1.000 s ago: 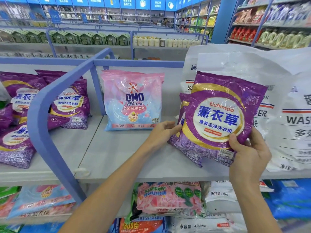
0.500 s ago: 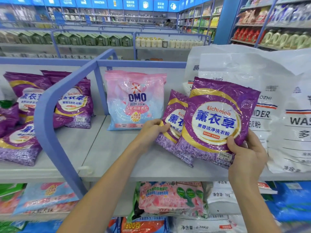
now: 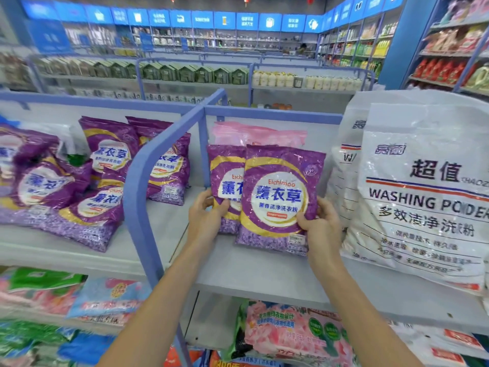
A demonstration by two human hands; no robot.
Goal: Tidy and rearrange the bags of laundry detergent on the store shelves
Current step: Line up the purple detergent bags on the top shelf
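On the grey shelf (image 3: 264, 274), the left hand (image 3: 205, 221) and right hand (image 3: 321, 229) each grip a purple bag, the front purple bag (image 3: 277, 197) overlapping the rear purple bag (image 3: 225, 181), probably to line them up.

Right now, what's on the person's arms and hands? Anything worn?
Nothing worn shows. The left hand and right hand are ungloved, with no rings on the visible fingers. The left forearm and right forearm are bare down to the frame edge: no sleeve, watch or bracelet in view.

Purple bag (image 3: 277, 200): "Eichimoo". White sack (image 3: 423, 207): "WASHING POWDER".
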